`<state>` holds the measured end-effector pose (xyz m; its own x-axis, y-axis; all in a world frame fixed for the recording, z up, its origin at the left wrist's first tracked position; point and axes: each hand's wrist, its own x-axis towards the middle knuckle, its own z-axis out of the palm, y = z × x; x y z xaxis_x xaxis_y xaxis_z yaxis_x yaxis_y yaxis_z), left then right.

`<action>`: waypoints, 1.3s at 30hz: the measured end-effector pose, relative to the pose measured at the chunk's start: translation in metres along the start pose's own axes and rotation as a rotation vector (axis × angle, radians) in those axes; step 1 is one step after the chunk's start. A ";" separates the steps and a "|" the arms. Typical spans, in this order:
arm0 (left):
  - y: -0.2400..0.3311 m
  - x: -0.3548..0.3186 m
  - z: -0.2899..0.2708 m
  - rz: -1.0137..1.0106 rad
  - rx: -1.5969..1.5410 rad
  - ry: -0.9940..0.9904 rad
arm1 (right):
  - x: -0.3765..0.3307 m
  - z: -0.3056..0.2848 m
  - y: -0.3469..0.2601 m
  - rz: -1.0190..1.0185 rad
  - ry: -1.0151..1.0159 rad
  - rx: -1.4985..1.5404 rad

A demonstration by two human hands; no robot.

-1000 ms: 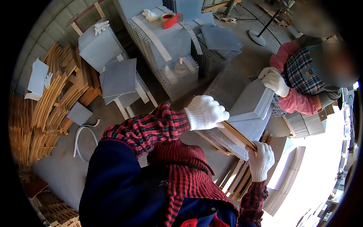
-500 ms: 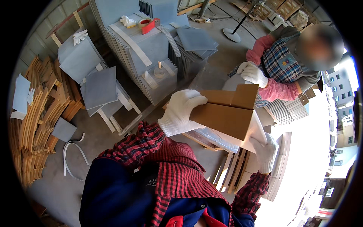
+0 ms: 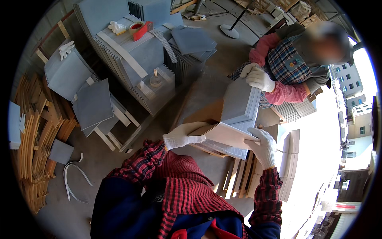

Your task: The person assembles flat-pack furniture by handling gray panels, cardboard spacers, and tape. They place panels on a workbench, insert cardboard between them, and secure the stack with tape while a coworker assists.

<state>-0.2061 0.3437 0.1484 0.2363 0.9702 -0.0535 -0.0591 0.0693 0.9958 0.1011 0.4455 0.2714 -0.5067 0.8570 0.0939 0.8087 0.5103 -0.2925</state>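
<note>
A cardboard carton (image 3: pixel 229 134), pale on its near side and brown inside, stands in front of me. My left hand (image 3: pixel 184 135), in a white knit glove, is closed on its left edge, thumb along the cardboard. At its right end my right hand (image 3: pixel 263 148), also gloved, pinches the edge between thumb and fingers. Just behind the near wall stand several upright grey tiles (image 3: pixel 240 99); how far down they reach inside the carton is hidden. A co-worker's white-gloved hands (image 3: pixel 258 77) rest at the top of these tiles.
Below the carton is a plastic-wrapped stack (image 3: pixel 229 149) on a wooden pallet (image 3: pixel 238 179). Large stacks of grey tiles (image 3: pixel 131 59) stand ahead left, with a red tape dispenser (image 3: pixel 139 31) on top. Wooden frames (image 3: pixel 38 139) pile up at far left. A white strap (image 3: pixel 67 181) lies on the floor.
The carton has been lowered and its near wall tilted, so grey tiles now show behind it. My left hand moved down and slightly left; my right hand moved left and up.
</note>
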 end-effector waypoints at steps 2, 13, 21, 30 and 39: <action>0.013 -0.003 -0.003 0.080 -0.248 -0.268 | 0.002 -0.005 -0.002 -0.026 -0.013 -0.039; 0.032 0.051 0.039 -0.392 -0.625 -0.273 | -0.014 0.046 -0.044 -0.052 -0.031 -0.184; 0.029 0.051 0.097 -0.204 -0.475 -0.463 | -0.100 0.037 -0.055 0.196 0.148 -0.207; 0.054 0.027 0.247 0.045 -0.425 -0.705 | -0.247 -0.035 -0.132 1.083 0.755 -0.724; 0.060 0.029 0.328 0.160 -0.395 -0.708 | -0.310 0.050 -0.127 0.908 1.272 1.036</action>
<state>0.1153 0.2997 0.2305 0.7436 0.6083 0.2776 -0.4492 0.1469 0.8813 0.1405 0.1118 0.2320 0.8079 0.5891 0.0164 -0.0562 0.1046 -0.9929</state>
